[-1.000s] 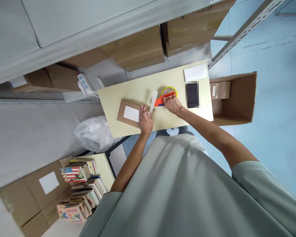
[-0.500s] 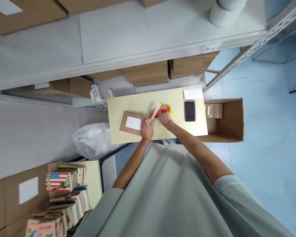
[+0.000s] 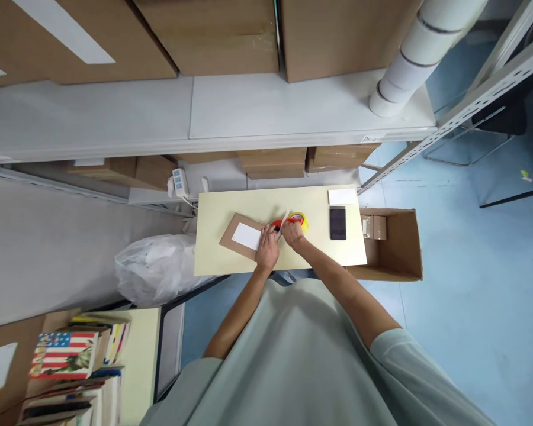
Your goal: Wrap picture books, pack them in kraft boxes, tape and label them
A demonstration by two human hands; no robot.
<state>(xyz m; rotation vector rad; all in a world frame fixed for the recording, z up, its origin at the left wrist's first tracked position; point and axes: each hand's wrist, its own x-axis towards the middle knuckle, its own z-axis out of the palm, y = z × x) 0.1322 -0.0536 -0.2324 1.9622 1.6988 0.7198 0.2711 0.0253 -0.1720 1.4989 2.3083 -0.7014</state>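
My left hand (image 3: 267,248) grips the right end of a flat brown cardboard mailer (image 3: 228,238) that bears a white label (image 3: 246,236). The mailer lies tilted on the pale yellow table (image 3: 213,207). Close beside it, my right hand (image 3: 292,232) is closed, its fingertips at a thin white strip (image 3: 285,218) that rises from the mailer's right end by my left fingers. Just behind my right hand lies a red tape dispenser (image 3: 276,223) with a yellow roll of tape (image 3: 304,222), partly hidden by the hand.
A dark phone (image 3: 337,223) and a white sheet (image 3: 342,196) lie on the table's right side. An open carton (image 3: 400,245) stands beyond its right edge. Shelving with cardboard boxes (image 3: 231,38) runs along the back. At left are a plastic bag (image 3: 155,269) and stacked books (image 3: 66,355).
The view has tilted up. My left hand has shifted slightly right with the mailer, which is turned a little more. The white strip has come closer to my right hand.
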